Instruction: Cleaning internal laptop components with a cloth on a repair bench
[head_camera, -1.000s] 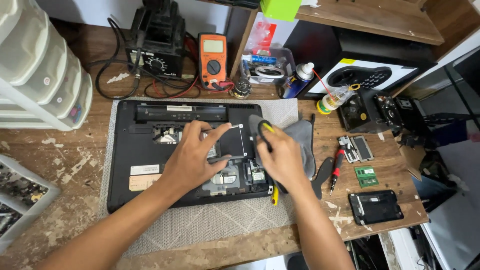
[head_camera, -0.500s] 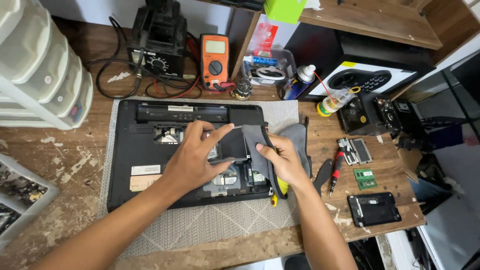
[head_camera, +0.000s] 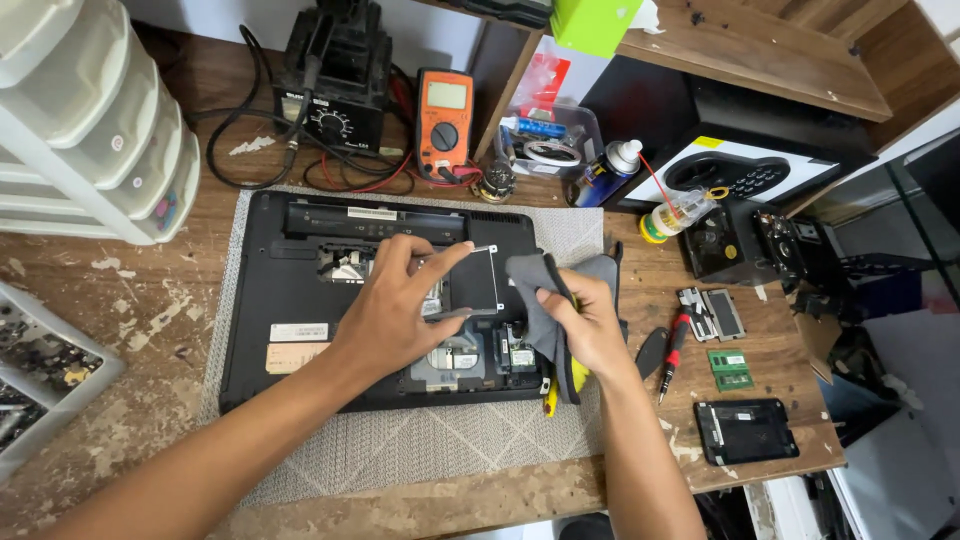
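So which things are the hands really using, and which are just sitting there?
In use:
- left hand holding the flat black drive
- right hand holding the grey cloth
- open black laptop underneath

Just lying about:
- orange meter
- spray can
- red screwdriver
- green memory sticks

I note bright, even overhead light, soft short shadows, no harsh glare, sharp focus centrally, slight wide-angle bending at edges.
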